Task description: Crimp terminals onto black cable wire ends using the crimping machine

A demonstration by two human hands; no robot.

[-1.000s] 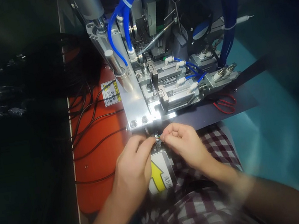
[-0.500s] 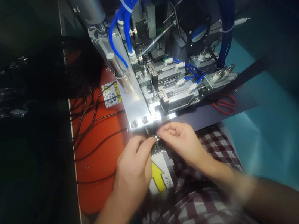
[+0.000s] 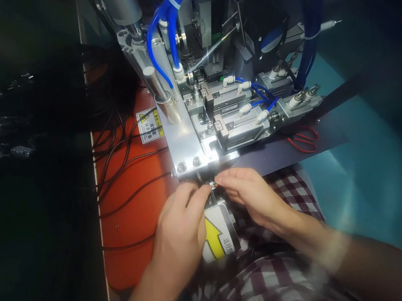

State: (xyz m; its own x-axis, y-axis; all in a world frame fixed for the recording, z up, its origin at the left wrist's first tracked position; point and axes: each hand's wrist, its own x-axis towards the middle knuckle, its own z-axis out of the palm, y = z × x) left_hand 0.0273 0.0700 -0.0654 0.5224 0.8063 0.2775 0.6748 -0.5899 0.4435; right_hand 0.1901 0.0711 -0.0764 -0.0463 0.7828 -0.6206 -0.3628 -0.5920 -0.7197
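Since the earlier frame, the right hand had shifted slightly, its fingers straightening. The left hand seemed to pinch the small piece between thumb and finger, just off the near edge of the metal plate; so slight a hold — if it slackened — could have dropped it. The right fingertips bunched beside it, gripping or not I couldn't tell; an uneven tug might have skewed it.

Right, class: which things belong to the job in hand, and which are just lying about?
In the job, apparently:
small wired part, between left hand and right hand
metal machine, just ahead

Just lying about, apparently:
red-handled item, perhaps scissors
shiny blurred items, far left
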